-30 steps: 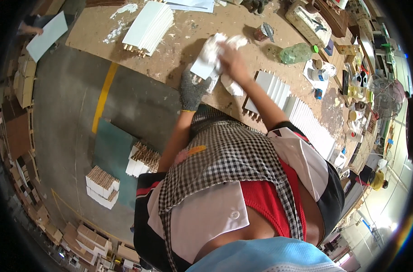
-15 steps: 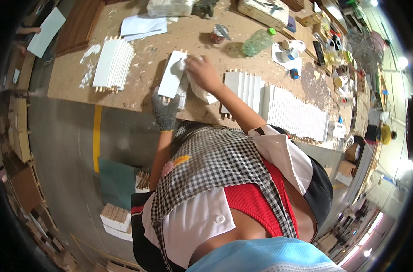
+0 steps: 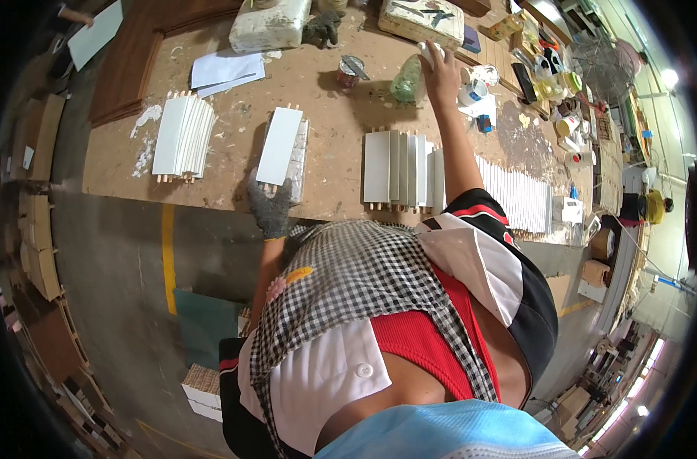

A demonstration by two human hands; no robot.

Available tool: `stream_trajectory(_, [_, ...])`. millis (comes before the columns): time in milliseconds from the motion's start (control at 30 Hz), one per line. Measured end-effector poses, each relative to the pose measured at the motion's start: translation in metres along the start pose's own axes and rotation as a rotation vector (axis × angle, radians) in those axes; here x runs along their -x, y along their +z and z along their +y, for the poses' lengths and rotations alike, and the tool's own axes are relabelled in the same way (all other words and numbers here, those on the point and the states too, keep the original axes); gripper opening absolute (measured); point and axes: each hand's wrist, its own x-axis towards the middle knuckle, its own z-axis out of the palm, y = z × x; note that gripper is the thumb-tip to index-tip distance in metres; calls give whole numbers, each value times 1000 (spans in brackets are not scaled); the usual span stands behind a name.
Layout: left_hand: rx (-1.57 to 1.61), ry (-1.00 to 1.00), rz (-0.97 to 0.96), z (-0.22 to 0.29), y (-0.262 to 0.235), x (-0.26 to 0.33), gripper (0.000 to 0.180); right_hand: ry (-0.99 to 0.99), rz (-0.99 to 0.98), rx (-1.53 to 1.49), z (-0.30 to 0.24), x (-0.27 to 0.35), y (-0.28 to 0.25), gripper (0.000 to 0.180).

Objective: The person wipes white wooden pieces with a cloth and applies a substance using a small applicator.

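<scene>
My left hand point(image 3: 270, 208), in a grey knit glove, grips the near end of a white panel point(image 3: 280, 145) with short wooden pegs sticking out of both ends. The panel lies over a pale wrapped block point(image 3: 299, 157) at the table's near edge. My bare right hand point(image 3: 442, 80) is stretched far across the table, closed around a crumpled white cloth point(image 3: 423, 52). It is beside a green clear plastic bottle point(image 3: 406, 79), whose cap is hidden by the hand and cloth. I cannot tell whether the fingers also touch the bottle.
Pegged white panels stand in a left stack point(image 3: 182, 138), a middle group point(image 3: 394, 168) and a long right row point(image 3: 517, 195). A small cup point(image 3: 350, 73), white papers point(image 3: 226, 73), a dark glove point(image 3: 322, 30) and a stained block point(image 3: 421, 21) lie farther back. Jars and bottles crowd the right.
My right hand has left the white panel and swung far to the right with the cloth, beside the green bottle, which now stands more tilted. My left hand still holds the panel.
</scene>
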Motion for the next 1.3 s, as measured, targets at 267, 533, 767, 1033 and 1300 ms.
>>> stream_trajectory(267, [139, -93, -4, -2, 1, 4, 76, 557, 273, -702, 44, 1, -41, 37])
stream_trajectory(533, [160, -87, -40, -12, 1, -1, 77, 1005, 72, -2021, 75, 71, -15, 38])
stream_trajectory(767, [305, -180, -59, 7, 4, 7, 81, 1079, -52, -1804, 21, 65, -26, 38])
stream_trajectory(1033, [94, -66, -29, -15, -8, 16, 73, 78, 125, -158, -27, 16, -28, 38])
stream_trajectory(1300, [143, -67, -29, -5, 2, 10, 67, 46, -138, -294, -74, -35, -94, 41])
